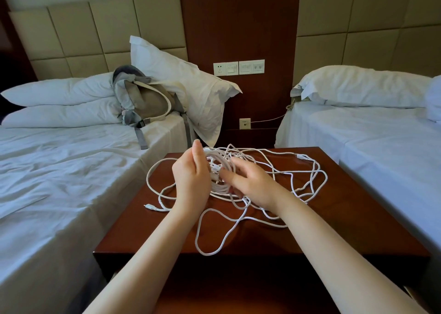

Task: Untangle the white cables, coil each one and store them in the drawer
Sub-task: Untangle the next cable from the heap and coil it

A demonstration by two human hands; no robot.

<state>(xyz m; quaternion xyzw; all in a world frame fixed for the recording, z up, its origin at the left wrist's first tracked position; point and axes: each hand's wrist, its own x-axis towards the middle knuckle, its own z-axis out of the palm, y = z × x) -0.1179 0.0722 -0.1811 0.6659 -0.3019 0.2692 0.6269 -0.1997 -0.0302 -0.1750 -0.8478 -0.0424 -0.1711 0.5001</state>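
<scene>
A tangle of white cables [281, 170] sprawls over the top of a dark red wooden nightstand [334, 225]. One loop [214, 232] reaches toward the front edge, and a connector end [149, 206] lies at the left. My left hand [191, 177] is raised over the heap, fingers curled around a bundle of cable loops. My right hand [253, 184] is beside it with fingers extended into the same bundle, blurred by motion. The drawer is hidden below the tabletop.
Two beds with white sheets flank the nightstand, left bed [59, 170] and right bed [381, 151]. A grey backpack [143, 101] leans on pillows [191, 87] on the left bed. Wall sockets [238, 68] sit on the wooden panel behind.
</scene>
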